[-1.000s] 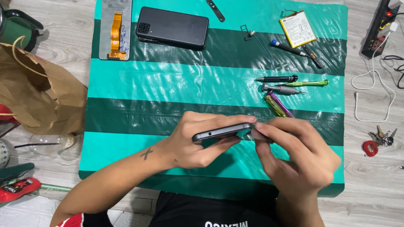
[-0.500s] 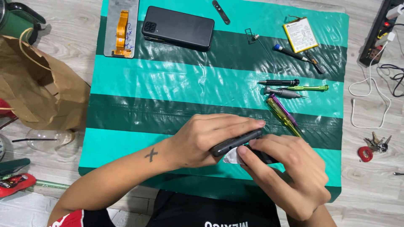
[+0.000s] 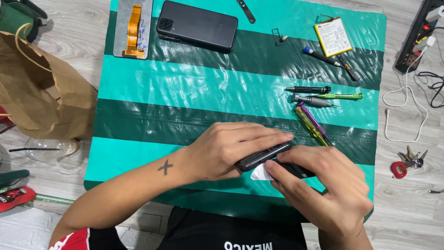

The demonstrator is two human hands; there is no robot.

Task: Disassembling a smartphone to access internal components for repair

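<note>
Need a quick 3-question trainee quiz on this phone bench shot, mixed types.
1. True or false: the left hand holds a dark phone on edge.
2. What lies nearest the yellow screwdriver: A) keys B) grey driver C) paper bag?
3. Fill in: the battery lies on the mat's far ___ corner.

Key: 1 true; 2 B; 3 right.

A single head-worn camera looks steeply down, close above the striped mat (image 3: 194,97).
</note>
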